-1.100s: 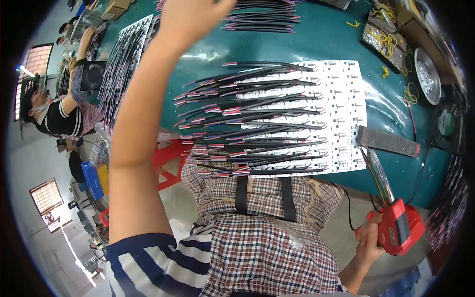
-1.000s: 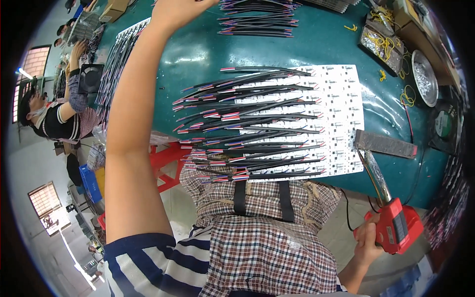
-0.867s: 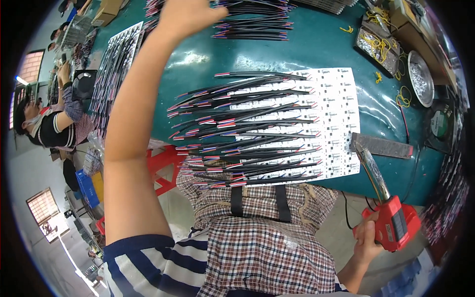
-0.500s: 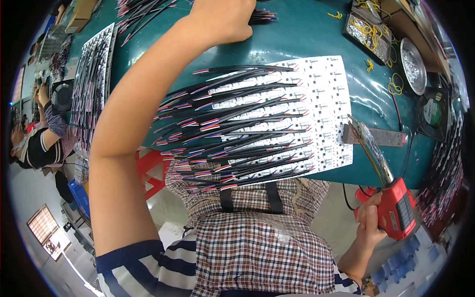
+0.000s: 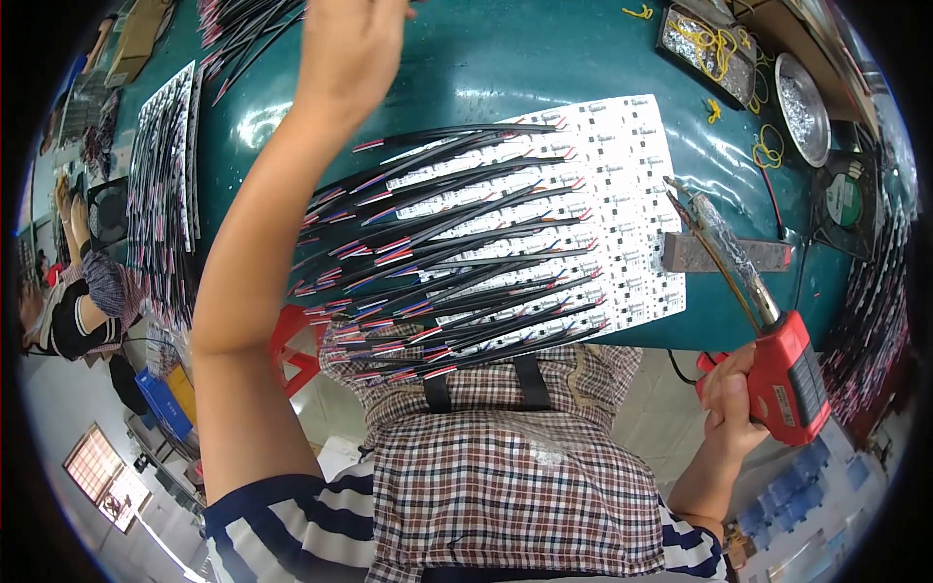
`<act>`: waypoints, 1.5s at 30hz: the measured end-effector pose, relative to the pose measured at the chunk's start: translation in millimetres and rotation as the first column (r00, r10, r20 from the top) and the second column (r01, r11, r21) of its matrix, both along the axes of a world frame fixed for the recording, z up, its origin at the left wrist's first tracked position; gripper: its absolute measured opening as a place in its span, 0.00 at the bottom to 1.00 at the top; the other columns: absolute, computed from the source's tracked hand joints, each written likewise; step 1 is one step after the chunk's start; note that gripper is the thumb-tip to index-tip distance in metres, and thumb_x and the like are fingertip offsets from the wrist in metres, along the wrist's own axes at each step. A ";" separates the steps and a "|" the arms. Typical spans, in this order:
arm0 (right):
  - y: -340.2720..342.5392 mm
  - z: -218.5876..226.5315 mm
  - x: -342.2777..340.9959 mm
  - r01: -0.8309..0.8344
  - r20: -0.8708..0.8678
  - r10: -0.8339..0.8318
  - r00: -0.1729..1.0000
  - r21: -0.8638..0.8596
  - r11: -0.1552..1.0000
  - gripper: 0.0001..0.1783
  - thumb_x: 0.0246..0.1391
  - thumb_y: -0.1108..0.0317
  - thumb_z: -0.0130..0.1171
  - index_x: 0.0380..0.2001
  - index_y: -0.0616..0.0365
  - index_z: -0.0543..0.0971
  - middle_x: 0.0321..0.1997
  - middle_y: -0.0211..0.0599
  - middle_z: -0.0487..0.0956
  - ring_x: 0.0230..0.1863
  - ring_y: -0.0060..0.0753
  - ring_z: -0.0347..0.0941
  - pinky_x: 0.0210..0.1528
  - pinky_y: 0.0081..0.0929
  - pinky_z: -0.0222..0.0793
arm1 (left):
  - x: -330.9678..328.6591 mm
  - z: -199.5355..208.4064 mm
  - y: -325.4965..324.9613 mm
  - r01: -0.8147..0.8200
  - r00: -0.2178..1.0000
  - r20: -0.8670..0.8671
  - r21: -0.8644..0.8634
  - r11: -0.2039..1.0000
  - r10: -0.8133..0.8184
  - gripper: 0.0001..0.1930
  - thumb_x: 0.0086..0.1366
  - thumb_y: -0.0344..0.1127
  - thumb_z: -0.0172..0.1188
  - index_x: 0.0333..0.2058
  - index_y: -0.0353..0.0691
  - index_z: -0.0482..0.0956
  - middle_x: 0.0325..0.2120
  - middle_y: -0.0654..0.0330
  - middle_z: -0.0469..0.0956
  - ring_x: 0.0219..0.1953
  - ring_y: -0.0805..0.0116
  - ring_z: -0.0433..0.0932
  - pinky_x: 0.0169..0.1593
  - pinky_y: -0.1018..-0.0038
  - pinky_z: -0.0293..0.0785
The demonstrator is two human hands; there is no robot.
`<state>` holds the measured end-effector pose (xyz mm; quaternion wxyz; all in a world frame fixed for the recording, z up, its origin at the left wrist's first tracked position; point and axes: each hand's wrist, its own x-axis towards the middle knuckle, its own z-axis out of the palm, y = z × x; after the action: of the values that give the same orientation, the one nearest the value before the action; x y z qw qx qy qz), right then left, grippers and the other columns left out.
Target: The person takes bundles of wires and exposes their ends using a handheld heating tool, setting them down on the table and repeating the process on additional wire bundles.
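Observation:
My right hand (image 5: 731, 398) is wrapped round the red grip of a soldering gun (image 5: 792, 379). Its long metal tip points up and left, over the right edge of a white circuit-board panel (image 5: 632, 146). Rows of short black cables (image 5: 466, 243) with red, white and blue wire ends lie across the panel and hang past its left side. My left hand (image 5: 355, 53) reaches over the far side of the table, away from the panel. The upper picture edge cuts off its fingers, so what they hold, if anything, is hidden.
A grey bar (image 5: 729, 254) lies against the panel's right edge. Further right are a metal dish (image 5: 803, 109), a dark tray (image 5: 709, 58) with yellow strands, and a small fan (image 5: 844, 204). Loose cables (image 5: 248, 39) and a wired panel (image 5: 160, 165) lie left; a co-worker (image 5: 78, 306) sits beyond.
My left hand has moved left along the far side of the table. The cable bundle beside it is no longer in view. My right hand and the soldering gun have shifted slightly.

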<state>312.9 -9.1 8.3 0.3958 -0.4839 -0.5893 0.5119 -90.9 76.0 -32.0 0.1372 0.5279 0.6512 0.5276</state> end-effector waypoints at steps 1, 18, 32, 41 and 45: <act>0.9 0.3 0.1 0.015 0.010 -0.015 1.000 -0.001 1.000 0.09 0.58 0.72 0.59 0.32 0.66 0.70 0.19 0.30 0.66 0.09 0.13 0.53 0.13 0.17 0.53 | 5.5 2.0 0.8 0.043 0.995 0.090 0.066 0.997 -0.049 0.05 0.73 0.30 0.51 0.43 0.36 0.70 0.29 0.63 0.73 0.29 0.77 0.72 0.37 0.81 0.70; 36.5 15.6 -37.5 -0.008 0.174 0.024 0.984 -0.090 0.996 0.16 0.58 0.76 0.58 0.48 0.71 0.70 0.30 0.37 0.74 0.13 0.13 0.59 0.16 0.17 0.57 | 69.5 16.1 -17.2 0.186 0.937 -0.191 -0.435 0.881 -0.293 0.11 0.58 0.37 0.67 0.30 0.34 0.79 0.20 0.56 0.77 0.21 0.70 0.74 0.29 0.73 0.69; 49.1 26.3 -49.1 -0.059 0.165 0.112 0.980 -0.298 0.953 0.13 0.52 0.79 0.67 0.42 0.65 0.80 0.38 0.33 0.81 0.38 0.24 0.76 0.42 0.24 0.73 | 82.9 11.8 -19.6 0.197 0.931 -0.204 -0.415 0.888 -0.302 0.10 0.57 0.35 0.66 0.27 0.34 0.79 0.15 0.54 0.74 0.16 0.65 0.72 0.24 0.70 0.67; 45.3 23.3 -46.8 0.056 0.256 0.021 0.967 -0.288 0.956 0.16 0.50 0.79 0.70 0.43 0.65 0.80 0.39 0.33 0.81 0.38 0.26 0.76 0.44 0.25 0.73 | 85.6 9.8 -21.6 0.206 0.914 -0.267 -0.340 0.917 -0.305 0.10 0.56 0.34 0.68 0.26 0.34 0.78 0.15 0.53 0.75 0.15 0.62 0.73 0.22 0.68 0.67; 45.0 24.1 -43.1 0.026 0.267 0.053 0.962 -0.283 0.959 0.16 0.50 0.79 0.70 0.44 0.65 0.80 0.40 0.33 0.81 0.39 0.26 0.76 0.44 0.25 0.73 | 85.3 9.0 -21.8 0.202 0.904 -0.298 -0.335 0.920 -0.307 0.10 0.56 0.33 0.68 0.26 0.34 0.78 0.15 0.53 0.74 0.16 0.61 0.74 0.23 0.68 0.68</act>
<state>269.8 35.9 32.4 0.2339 -0.5971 -0.5618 0.5226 -5.6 54.2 -23.0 0.1671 0.6666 0.6613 0.3008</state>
